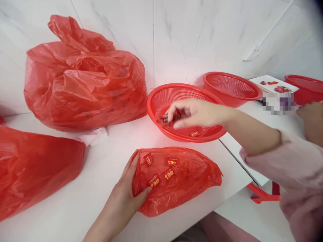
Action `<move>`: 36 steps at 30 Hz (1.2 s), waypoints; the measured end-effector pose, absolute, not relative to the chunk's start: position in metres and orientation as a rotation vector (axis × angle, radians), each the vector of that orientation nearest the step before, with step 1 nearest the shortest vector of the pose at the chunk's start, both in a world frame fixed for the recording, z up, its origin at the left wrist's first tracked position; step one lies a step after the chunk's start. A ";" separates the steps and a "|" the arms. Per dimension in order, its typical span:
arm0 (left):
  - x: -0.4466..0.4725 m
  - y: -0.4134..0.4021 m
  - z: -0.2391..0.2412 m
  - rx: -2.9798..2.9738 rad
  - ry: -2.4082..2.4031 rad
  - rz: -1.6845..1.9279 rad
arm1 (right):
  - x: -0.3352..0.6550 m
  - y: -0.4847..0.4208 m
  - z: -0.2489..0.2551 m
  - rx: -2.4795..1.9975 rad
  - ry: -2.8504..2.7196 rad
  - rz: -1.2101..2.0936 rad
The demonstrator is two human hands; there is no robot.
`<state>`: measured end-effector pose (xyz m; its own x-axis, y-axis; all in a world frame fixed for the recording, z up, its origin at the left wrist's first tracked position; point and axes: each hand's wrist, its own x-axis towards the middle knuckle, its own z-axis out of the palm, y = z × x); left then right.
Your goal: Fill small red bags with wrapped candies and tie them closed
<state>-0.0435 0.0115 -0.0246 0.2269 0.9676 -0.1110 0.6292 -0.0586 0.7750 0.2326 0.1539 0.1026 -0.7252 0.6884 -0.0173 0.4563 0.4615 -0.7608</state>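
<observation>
From afar I'm bracing the bag [195,173] on the table [113,149] w/ L hand [123,190], thumb & fingers spread; light pressure's best so its edge isn't folding over the packets [168,174]. R hand [191,114] is pinching small dark-red bits [178,114], blurred, over the basket [174,86], ideally snugly, avoiding spills.

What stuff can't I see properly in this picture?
All in the head view:
- How many small red items the right hand holds: they're blurred and partly covered by it.
- What's inside the bulky red plastic bag: its crumpled plastic hides it.
- The rest of the red bag at far left: cut off by the left edge.
- The whole far-right red container: cut off by the right edge.
</observation>
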 end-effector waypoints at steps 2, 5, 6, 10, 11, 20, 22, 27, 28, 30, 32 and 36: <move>-0.044 0.011 -0.024 1.764 1.479 0.567 | 0.215 0.111 0.100 -0.827 -2.532 1.214; -0.044 0.010 -0.023 1.748 1.482 0.549 | 0.202 0.074 0.085 -0.838 -2.692 1.065; -0.044 0.011 -0.023 1.754 1.476 0.555 | 0.201 0.069 0.079 -0.869 -2.704 1.012; -0.042 0.011 -0.021 1.789 1.462 0.582 | 0.206 0.067 0.071 -0.954 -2.641 0.991; -0.042 0.011 -0.021 1.795 1.466 0.579 | 0.207 0.066 0.072 -0.950 -2.642 1.015; -0.044 0.010 -0.022 1.837 1.452 0.586 | 0.248 0.119 0.099 -1.288 -2.536 0.618; -0.044 0.011 -0.023 1.851 1.460 0.579 | 0.267 0.149 0.092 -1.619 -2.611 0.452; -0.045 0.011 -0.024 1.852 1.470 0.567 | 0.291 0.181 0.051 -2.173 -2.902 0.645; -0.044 0.011 -0.024 1.856 1.464 0.578 | 0.291 0.181 0.044 -2.143 -2.931 0.697; -0.044 0.011 -0.025 1.859 1.446 0.607 | 0.292 0.181 0.037 -2.083 -2.959 0.752; -0.043 0.011 -0.026 1.839 1.445 0.633 | 0.294 0.187 0.040 -2.052 -2.963 0.764; -0.042 0.012 -0.028 1.789 1.457 0.643 | 0.308 0.220 0.058 -2.125 -2.822 0.492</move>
<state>-0.0418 0.0117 -0.0283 0.2337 0.9701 -0.0655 0.6055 -0.0925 0.7904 0.3079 0.2197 0.0577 -0.2325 0.8439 -0.4835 0.9578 0.2851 0.0370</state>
